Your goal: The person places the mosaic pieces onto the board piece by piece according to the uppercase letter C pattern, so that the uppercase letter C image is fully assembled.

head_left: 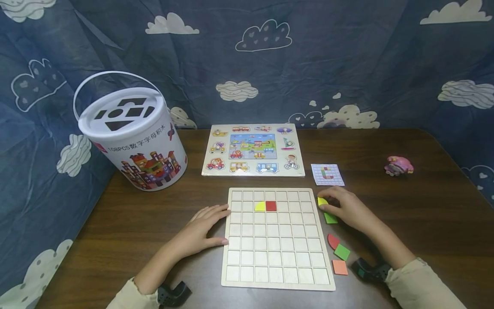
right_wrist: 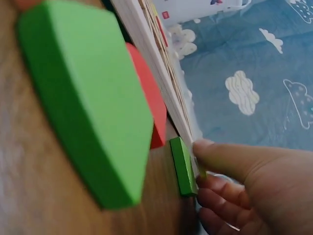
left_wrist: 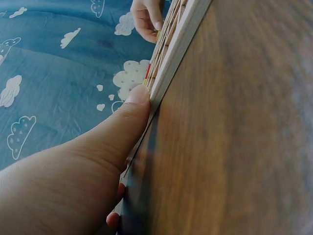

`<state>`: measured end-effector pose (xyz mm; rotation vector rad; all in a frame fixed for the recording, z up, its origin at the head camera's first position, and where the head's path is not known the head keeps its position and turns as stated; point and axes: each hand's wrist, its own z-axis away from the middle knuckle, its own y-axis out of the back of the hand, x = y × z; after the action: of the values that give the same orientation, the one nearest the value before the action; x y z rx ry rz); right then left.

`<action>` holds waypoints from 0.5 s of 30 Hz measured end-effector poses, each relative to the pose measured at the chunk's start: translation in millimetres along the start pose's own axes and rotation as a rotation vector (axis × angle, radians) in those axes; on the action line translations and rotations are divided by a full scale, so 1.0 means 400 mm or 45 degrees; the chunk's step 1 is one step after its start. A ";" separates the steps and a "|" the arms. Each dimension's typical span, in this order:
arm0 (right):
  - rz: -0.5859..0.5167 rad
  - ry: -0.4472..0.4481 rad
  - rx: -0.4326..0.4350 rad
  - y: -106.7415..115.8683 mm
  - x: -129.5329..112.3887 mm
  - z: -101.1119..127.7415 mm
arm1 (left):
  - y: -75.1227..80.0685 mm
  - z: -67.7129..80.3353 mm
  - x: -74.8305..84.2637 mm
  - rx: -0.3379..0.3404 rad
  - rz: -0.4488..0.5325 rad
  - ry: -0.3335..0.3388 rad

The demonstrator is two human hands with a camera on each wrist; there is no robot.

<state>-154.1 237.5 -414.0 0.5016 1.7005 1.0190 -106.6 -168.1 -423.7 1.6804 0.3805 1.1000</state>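
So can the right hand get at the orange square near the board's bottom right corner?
Probably yes: the orange square lies bare on the table, beside the right hand's own forearm, nothing covering it. The hand now rests on the yellow piece.

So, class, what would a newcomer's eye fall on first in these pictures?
The pale wooden grid board at the table's centre, with a yellow quarter-round and a red square side by side in its second row. The left hand rests on its left edge; the right hand touches a yellow piece beside its right edge.
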 end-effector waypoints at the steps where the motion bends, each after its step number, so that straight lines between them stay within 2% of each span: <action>1: 0.000 -0.010 -0.004 0.003 -0.005 -0.001 | 0.000 0.000 0.000 -0.001 -0.002 0.001; 4: -0.014 -0.014 0.002 0.012 -0.022 -0.005 | 0.000 0.001 0.000 -0.002 -0.005 0.006; 15: -0.079 0.136 0.112 0.041 -0.137 -0.030 | -0.001 0.002 -0.001 -0.003 0.001 0.012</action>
<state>-147.3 201.2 -368.6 0.4547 1.8509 0.9441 -106.0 -168.6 -424.1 1.6738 0.3844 1.1089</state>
